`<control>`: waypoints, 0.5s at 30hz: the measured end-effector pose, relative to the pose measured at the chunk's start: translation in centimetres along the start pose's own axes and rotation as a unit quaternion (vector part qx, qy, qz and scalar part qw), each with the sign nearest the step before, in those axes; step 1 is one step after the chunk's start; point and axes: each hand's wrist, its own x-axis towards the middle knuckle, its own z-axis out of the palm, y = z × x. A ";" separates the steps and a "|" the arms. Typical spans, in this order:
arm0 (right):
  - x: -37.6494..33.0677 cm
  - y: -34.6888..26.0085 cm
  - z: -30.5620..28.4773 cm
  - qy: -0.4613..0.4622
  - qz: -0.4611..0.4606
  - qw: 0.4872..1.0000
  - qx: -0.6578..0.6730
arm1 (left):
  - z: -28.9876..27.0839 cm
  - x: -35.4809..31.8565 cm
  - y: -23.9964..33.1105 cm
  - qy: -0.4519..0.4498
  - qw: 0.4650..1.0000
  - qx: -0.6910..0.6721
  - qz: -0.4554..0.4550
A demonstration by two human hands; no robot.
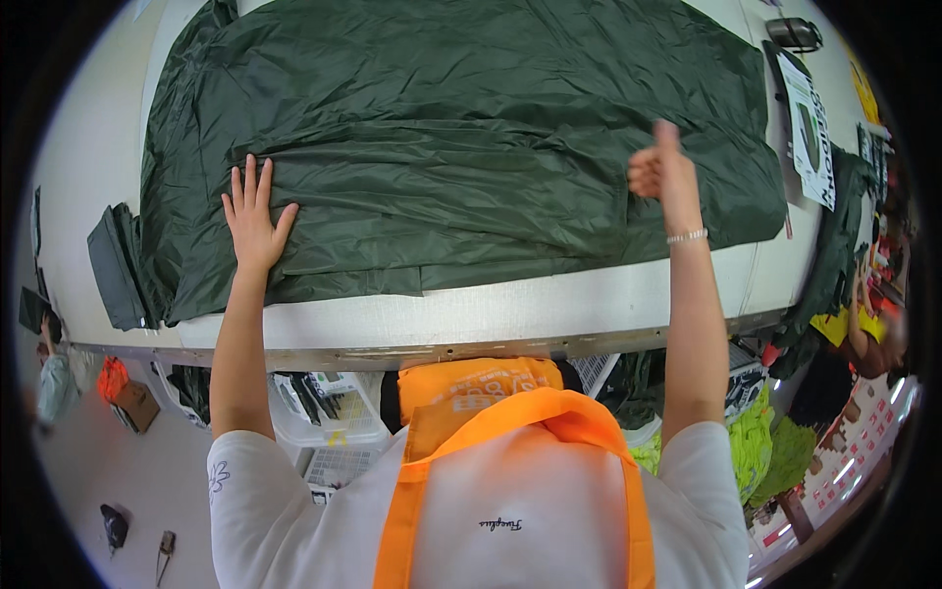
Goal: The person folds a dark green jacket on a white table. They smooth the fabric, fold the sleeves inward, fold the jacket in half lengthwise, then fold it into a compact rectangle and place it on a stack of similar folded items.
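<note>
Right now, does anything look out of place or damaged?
A small black object looks stray, lying on the pale floor at lower left, away from the table; I cannot tell what it is. The dark green fabric is creased, but no tear or spill shows.

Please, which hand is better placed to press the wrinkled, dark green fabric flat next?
The left hand, probably: it lies palm down, fingers spread, on the shiny dark green fabric. The right hand looks blurred, with fingers mostly curled.
</note>
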 end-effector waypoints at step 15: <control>-0.7 -5.5 4.7 -0.002 -0.292 0.944 -0.154 | -0.5 0.4 0.3 -0.021 1.000 -0.012 0.003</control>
